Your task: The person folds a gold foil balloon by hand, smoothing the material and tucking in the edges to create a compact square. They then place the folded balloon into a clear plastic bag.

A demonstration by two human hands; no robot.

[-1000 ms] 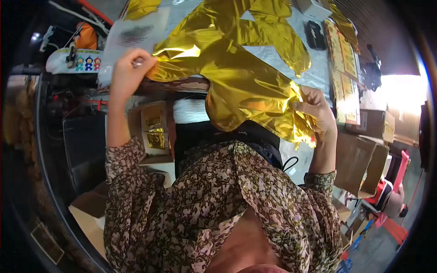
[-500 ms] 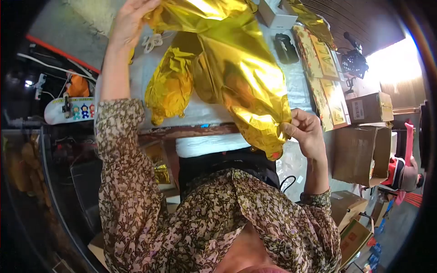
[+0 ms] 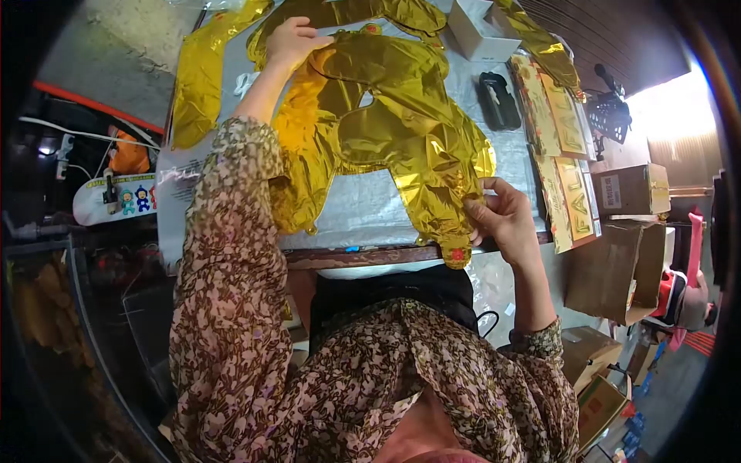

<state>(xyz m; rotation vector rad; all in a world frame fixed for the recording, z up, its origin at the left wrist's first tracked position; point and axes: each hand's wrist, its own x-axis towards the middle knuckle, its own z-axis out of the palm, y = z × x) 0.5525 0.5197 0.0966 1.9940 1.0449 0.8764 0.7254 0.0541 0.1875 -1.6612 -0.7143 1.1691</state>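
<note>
Fingers (image 3: 302, 32) and foil, that was the whole contest! Both bare hands were at a gold foil piece (image 3: 417, 127), spread across the middle of the desk (image 3: 363, 212), so it made the clock's centre. Furthest left, between nine and ten o'clock, a separate gold strip (image 3: 197, 92) lay well apart, perhaps kept there to leave the middle free. Next, up at eleven, came the left hand (image 3: 289, 48), its arm running along the foil's left side, fingers close together over the far edge. Pinching or merely resting? Their undersides were hidden, so there was no telling, but the long reach looked meant to steady that end. Down at five, a red-marked tip (image 3: 457, 256) of the foil poked past the desk's near edge, within easy reach of the body. Over at half past one stood a white box (image 3: 494, 51), and just beside it, past two, a black case (image 3: 499, 100), both seemingly parked off the foil's path. Then the right hand (image 3: 509, 222), at four o'clock: thumb and fingertips appeared to pinch the foil's crumpled edge, a light hold that probably spared such thin material. Furthest right, around three, printed packets (image 3: 567, 201) lined the desk's side, likely stowed there for room.
</note>
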